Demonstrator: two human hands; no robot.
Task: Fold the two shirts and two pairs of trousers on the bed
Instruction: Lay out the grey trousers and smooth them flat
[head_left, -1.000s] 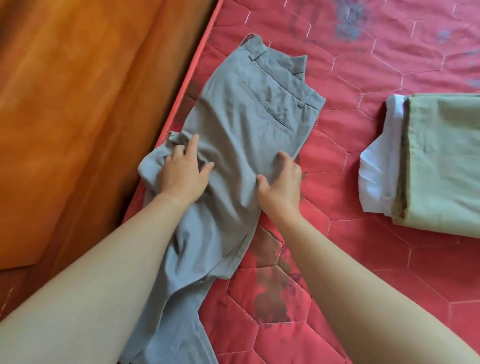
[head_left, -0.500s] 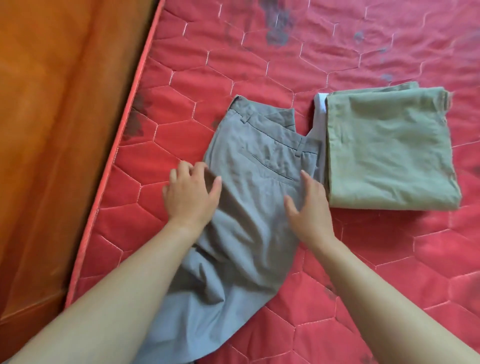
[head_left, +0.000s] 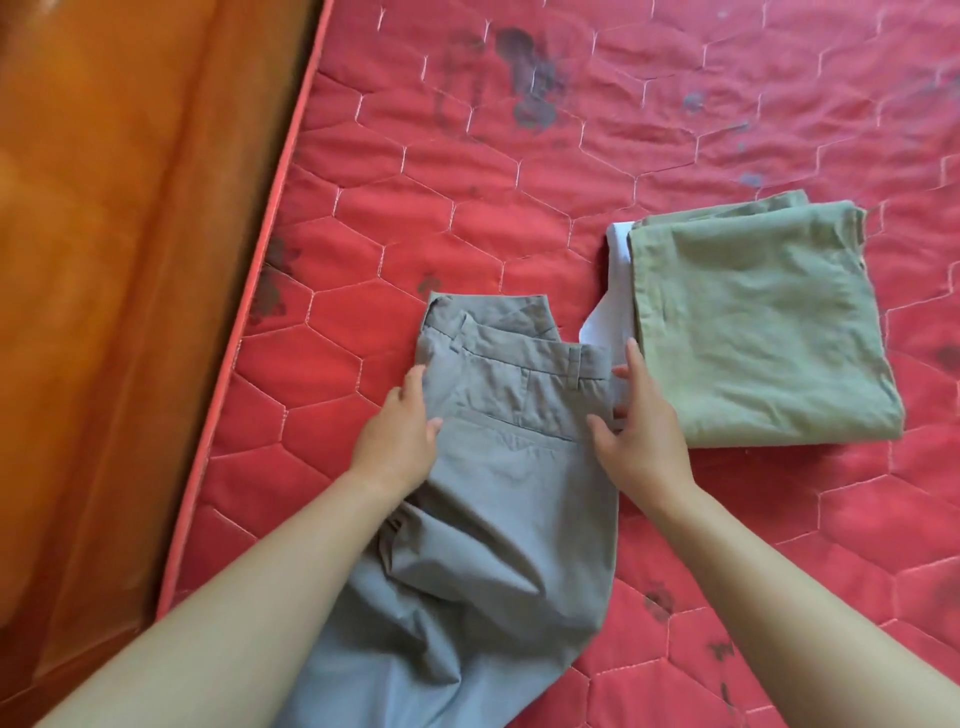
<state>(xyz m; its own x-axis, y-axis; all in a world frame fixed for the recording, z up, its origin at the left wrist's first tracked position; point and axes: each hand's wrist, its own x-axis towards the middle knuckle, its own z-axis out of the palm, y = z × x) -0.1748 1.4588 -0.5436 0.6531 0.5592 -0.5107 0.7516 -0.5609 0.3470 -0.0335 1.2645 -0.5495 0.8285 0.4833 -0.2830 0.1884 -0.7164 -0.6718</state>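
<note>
Red quilting stitched in hexagons covers the bed (head_left: 519, 171), blotched with dark stains (head_left: 524, 78), and an orange wooden board (head_left: 130, 260) runs along its left edge.

The person's left hand (head_left: 400, 436) lies flat on the left side of the grey trousers (head_left: 509, 478). Its fingers are stretched along the side edge just below the waistband, and the thumb rests on top of the cloth. The right hand (head_left: 639, 431) is spread wide at the trousers' right edge, thumb on the grey cloth and fingers straight, reaching up beside the waistband. Neither hand grips anything.

The trousers lie near the middle of the bed with the waistband away from the person, and the legs trail rumpled between the forearms. Just to the right sits a folded green garment (head_left: 753, 322) on top of a white garment (head_left: 615, 312), whose edge touches the right hand's fingers.
</note>
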